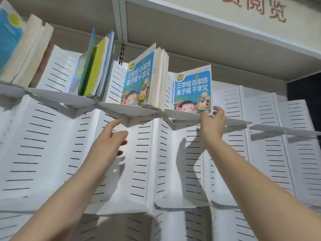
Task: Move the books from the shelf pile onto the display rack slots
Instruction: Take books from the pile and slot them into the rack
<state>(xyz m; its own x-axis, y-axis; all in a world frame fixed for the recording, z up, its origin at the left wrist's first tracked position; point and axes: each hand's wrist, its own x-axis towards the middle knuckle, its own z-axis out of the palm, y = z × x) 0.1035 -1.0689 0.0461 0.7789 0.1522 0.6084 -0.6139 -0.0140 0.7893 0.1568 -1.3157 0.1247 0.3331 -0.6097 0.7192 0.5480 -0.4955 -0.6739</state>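
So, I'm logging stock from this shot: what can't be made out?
Head view:
Right hand: grip on the right blue book unclear, contact small and blurred.
Titles behind the middle blue book: hidden by its cover.
Leftmost book: blurred, cut by the left edge.
Red sign: cut by the top edge.

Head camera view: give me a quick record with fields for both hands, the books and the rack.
left hand: open, empty, just below the middle ledge
right hand: pinches the lower right corner of the single blue book
single blue book: upright in its own slot, cover facing out
matching copies: several together in the slot to its left
display rack: white slotted panels
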